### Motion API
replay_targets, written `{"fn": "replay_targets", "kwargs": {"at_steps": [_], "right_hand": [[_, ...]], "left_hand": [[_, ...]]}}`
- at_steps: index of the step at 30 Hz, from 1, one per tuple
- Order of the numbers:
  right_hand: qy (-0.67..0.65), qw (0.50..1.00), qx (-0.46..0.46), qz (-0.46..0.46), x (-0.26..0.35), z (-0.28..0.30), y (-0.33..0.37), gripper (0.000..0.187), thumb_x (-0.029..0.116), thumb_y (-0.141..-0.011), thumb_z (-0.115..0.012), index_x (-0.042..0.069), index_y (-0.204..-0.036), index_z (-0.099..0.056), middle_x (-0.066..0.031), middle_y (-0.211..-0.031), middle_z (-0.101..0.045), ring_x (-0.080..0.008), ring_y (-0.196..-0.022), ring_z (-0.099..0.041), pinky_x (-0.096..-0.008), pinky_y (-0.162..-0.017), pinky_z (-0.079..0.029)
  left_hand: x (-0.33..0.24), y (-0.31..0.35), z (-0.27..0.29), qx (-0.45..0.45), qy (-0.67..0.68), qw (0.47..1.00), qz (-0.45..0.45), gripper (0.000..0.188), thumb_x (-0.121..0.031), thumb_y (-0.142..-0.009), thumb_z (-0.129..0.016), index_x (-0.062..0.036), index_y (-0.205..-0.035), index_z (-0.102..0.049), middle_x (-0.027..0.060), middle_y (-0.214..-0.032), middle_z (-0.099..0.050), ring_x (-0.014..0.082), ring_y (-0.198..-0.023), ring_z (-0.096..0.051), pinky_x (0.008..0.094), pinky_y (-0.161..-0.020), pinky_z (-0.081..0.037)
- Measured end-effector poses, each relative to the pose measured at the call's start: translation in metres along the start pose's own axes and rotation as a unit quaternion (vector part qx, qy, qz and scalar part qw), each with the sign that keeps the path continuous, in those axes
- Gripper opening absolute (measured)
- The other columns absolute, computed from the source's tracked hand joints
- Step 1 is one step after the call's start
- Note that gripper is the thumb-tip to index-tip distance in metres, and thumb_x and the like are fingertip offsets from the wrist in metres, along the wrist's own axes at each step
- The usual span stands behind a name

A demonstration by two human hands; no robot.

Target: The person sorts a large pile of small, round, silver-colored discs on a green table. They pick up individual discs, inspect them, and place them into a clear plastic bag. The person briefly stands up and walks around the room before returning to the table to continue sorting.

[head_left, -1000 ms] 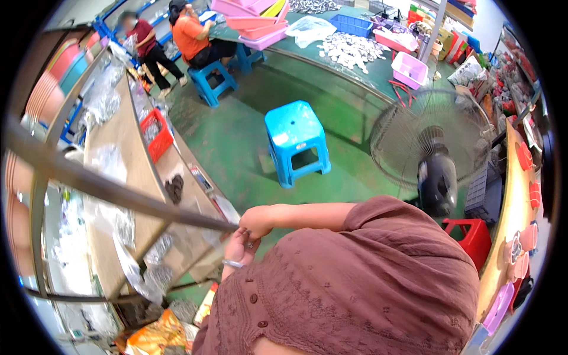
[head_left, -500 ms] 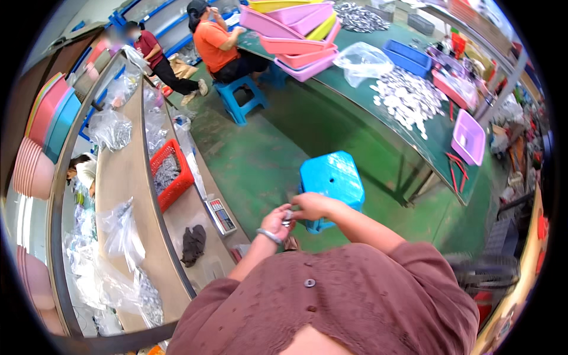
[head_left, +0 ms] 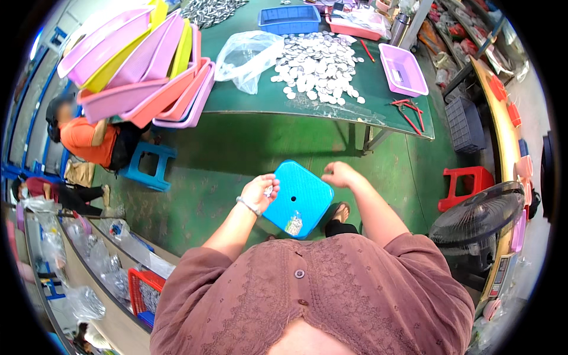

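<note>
My left hand (head_left: 257,194) is curled, palm partly up, around small shiny silvery pieces (head_left: 268,191) whose exact kind is too small to tell. It hovers at the left edge of a blue plastic stool (head_left: 307,192). My right hand (head_left: 341,176) is apart from it, above the stool's right corner, with fingers bent inward; anything inside them is hidden. On the near part of the stool seat lies a small clear packet (head_left: 294,223) with tiny pale pieces in it.
Ahead stands a green table (head_left: 248,106) with flat silvery discs (head_left: 316,65), a clear bag (head_left: 248,56), red-handled pliers (head_left: 409,113), a lilac tray (head_left: 404,71) and stacked baskets (head_left: 148,71). A fan (head_left: 476,216) and red stool (head_left: 464,186) are right; a seated person (head_left: 92,139) left.
My view has turned right toward the table. My hands, together before, have moved apart; the left keeps the silvery pieces. The packet on the stool now shows.
</note>
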State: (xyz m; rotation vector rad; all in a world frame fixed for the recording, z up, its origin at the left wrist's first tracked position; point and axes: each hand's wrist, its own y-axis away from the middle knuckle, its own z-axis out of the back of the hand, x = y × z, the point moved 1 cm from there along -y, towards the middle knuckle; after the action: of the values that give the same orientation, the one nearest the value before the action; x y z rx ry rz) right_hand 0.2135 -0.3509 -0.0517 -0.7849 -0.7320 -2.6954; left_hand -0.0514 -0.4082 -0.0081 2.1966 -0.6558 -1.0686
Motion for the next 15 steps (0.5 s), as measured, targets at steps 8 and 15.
{"fn": "replay_targets", "kwargs": {"at_steps": [8,15], "right_hand": [[-0.01,0.982,-0.141,-0.125,-0.068,0.102,-0.148,0.023,0.007,-0.066,-0.05,0.001,-0.084,-0.063,-0.0197,-0.089,-0.06,-0.0328,-0.086,-0.058,-0.0383,-0.075,-0.046],[0.101,0.989,-0.091,-0.062,-0.056,0.093,-0.145,0.02,0.009,-0.065,-0.051,0.0,-0.079,-0.063,-0.0209,-0.083,-0.061,-0.0327,-0.08,-0.06,-0.0389,-0.072,-0.048]], "left_hand": [[-0.046,-0.05,-0.144,0.102,-0.069,0.992,-0.002,0.016,-0.005,-0.08,-0.05,-0.0032,-0.096,-0.052,0.0086,-0.082,-0.057,0.0173,-0.068,-0.054,0.027,-0.058,-0.045],[-0.084,-0.101,-0.116,0.085,-0.023,0.996,0.002,0.025,-0.004,-0.079,-0.051,0.0009,-0.103,-0.049,0.0131,-0.089,-0.057,0.0214,-0.078,-0.055,0.029,-0.067,-0.046]]}}
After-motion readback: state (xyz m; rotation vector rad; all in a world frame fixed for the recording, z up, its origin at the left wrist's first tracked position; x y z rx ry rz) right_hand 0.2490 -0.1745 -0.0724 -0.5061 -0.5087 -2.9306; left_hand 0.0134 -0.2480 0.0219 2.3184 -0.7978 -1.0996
